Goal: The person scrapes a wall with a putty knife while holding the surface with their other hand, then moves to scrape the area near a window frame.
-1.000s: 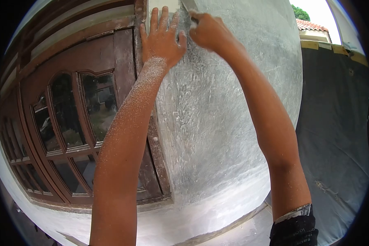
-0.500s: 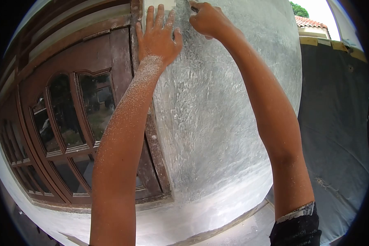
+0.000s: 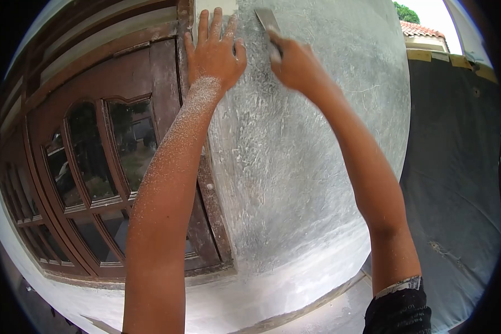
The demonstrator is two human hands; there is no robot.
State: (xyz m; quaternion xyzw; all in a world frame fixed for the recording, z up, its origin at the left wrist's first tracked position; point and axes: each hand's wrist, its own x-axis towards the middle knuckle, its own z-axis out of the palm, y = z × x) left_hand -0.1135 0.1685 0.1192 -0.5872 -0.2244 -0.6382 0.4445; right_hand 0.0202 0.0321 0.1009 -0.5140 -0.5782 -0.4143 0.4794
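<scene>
My left hand (image 3: 216, 53) lies flat with its fingers spread near the wall's edge, beside the window frame. Pale dust coats its wrist and forearm. In my right hand (image 3: 300, 62) is a scraper (image 3: 268, 21), its flat metal blade pointing up and left against the grey wall (image 3: 295, 167). My fingers wrap the handle and hide most of it. The wall's surface is patchy and scuffed, with lighter streaks low down and darker marks around the blade.
A brown wooden window (image 3: 108, 150) with glass panes and a worn frame fills the left side. Dark sheeting (image 3: 456, 183) hangs at the right. Beyond it shows a tiled roof (image 3: 423, 30). A pale ledge (image 3: 317, 312) runs along the bottom.
My right hand has come down the wall and slightly right, bringing the scraper blade into view. The left hand stays almost in the same place.
</scene>
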